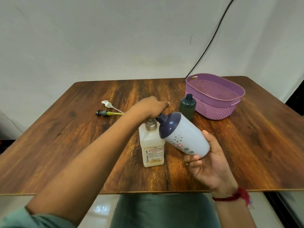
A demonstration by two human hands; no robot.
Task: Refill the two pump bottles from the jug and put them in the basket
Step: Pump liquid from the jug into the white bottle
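The right hand [209,160] grips the white bottle [185,134] by its base. The bottle is tilted so its long axis slants up and left, and its neck meets the pump on the jug [153,145]. The left hand [151,107] lies over that pump; whether it grips or only presses is hidden. The green bottle [187,106] stands touching the basket [213,111], nearer the right hand.

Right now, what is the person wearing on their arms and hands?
Both hands are bare, no gloves. The left hand leads to a bare forearm, with a muted green fabric sleeve starting up by the elbow. The right hand has a dark red thread wristband tied at the wrist, with a frayed tassel hanging off it. No sleeve shows on that arm.
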